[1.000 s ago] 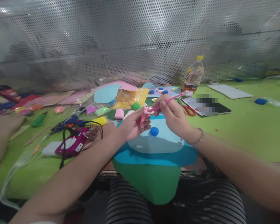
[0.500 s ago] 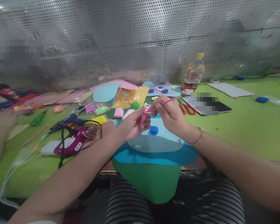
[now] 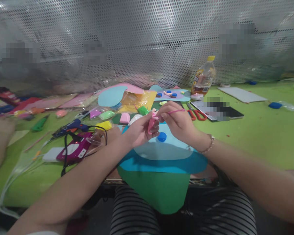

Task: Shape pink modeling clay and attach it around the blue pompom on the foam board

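My left hand (image 3: 140,131) is closed around a small pink clay piece (image 3: 151,126) with a paler top. Between the fingers of my right hand (image 3: 177,120) is a thin pink modelling tool (image 3: 177,111), its working end against the clay piece. Fingers partly hide the spot where they meet. Below both hands, a round blue clay lump (image 3: 162,137) rests on a light blue paper sheet (image 3: 161,152). That sheet lies over a darker blue sheet (image 3: 147,164), with a green sheet (image 3: 161,192) hanging past the table edge.
To the left are a purple power strip (image 3: 75,148) with cables and a blue glue gun (image 3: 73,126). Bagged clay such as a yellow pack (image 3: 104,125) lies behind. Red-handled scissors (image 3: 198,115), a phone (image 3: 226,112) and a bottle (image 3: 204,78) stand right. Another person's arm (image 3: 0,140) reaches in at far left.
My right hand has turned slightly, so the tool lies flatter and its far end sits lower. My left hand keeps hold of the clay piece. The other person's arm has shifted slightly.
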The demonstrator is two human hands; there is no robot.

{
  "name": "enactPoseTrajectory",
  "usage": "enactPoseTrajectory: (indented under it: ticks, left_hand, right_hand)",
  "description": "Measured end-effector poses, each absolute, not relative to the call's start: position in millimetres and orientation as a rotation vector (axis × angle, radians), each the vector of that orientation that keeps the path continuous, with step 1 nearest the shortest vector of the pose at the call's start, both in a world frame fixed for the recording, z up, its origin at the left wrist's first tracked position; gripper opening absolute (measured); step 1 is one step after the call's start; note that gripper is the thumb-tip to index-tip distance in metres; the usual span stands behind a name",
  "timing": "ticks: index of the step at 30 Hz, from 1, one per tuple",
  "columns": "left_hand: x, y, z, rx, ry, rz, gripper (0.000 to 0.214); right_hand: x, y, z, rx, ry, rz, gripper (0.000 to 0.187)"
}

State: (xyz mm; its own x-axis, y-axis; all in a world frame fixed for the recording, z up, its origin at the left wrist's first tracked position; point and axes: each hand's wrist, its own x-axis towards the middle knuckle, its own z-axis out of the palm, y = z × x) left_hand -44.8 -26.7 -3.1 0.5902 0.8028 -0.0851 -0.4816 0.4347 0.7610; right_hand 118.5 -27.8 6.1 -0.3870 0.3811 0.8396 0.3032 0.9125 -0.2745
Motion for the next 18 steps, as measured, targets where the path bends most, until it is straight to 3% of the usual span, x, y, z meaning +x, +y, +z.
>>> enactPoseTrajectory:
  ticks: [6,18]
  left_hand:
    - [-44.8,-26.2,-3.3,0.771,0.454,0.839,0.034]
    - [-43.7,-25.2,-2.4,0.776,0.527,0.931,0.027]
  right_hand:
    - [120.0,-28.2,4.7,-0.451,-2.023,-0.051,0.015]
    - [121.4,-29.3,6.9,-0.436,-2.044,-0.094,0.014]
